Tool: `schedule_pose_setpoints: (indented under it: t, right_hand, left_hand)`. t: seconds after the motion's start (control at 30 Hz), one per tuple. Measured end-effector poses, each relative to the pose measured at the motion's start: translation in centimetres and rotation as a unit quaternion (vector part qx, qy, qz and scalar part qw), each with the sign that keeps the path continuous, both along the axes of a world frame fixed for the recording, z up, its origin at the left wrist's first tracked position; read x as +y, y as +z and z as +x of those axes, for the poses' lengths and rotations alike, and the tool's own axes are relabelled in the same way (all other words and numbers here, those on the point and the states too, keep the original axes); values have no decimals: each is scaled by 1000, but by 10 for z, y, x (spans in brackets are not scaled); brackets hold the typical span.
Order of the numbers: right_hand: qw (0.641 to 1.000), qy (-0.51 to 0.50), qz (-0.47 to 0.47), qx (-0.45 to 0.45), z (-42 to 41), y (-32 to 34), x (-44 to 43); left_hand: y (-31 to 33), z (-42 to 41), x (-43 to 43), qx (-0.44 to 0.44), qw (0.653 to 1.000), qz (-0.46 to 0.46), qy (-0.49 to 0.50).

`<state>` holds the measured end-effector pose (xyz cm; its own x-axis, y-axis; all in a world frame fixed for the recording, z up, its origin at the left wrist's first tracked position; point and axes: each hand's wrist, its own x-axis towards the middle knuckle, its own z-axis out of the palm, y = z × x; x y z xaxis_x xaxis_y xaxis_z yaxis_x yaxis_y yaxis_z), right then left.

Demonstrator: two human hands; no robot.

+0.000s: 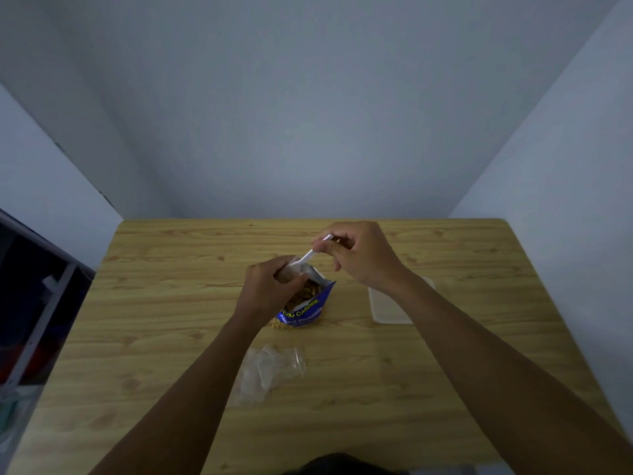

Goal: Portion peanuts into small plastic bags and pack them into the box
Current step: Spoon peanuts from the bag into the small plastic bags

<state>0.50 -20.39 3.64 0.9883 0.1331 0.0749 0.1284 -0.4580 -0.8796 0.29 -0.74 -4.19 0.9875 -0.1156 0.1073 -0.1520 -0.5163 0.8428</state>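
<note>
A blue peanut bag (306, 308) stands open at the middle of the wooden table (171, 337), with peanuts showing inside. Just above its mouth my left hand (265, 289) holds a small plastic bag (291, 270) that has peanuts in it. My right hand (359, 257) pinches the handle of a white plastic spoon (306, 258), whose bowl end dips into the small bag. A clear plastic box (390, 305) lies to the right, partly hidden under my right forearm. Several empty small bags (270, 370) lie in a loose pile nearer to me.
The table stands in a corner with walls behind and to the right. Dark shelving (34, 303) stands off the table's left edge.
</note>
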Motion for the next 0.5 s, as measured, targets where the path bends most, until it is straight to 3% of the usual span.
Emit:
schedule_pose_setpoints:
  t: [0.1,0.23,0.33,0.5]
  right_hand:
    - [998,-34,48,-19,2,4,-9]
    - [980,-166,103,-21,6,-11,-22]
    - [976,-209,44,27,-2,-42,-19]
    - [977,-188,-61,86,-28,-86,2]
  left_hand:
    - [-1,-4,5,8,999,-17,27]
    - [-9,-7,17,44,992,-95,68]
    - [-11,-14,24,68,989,-110,71]
    - [-5,-38,18,95,989,-112,14]
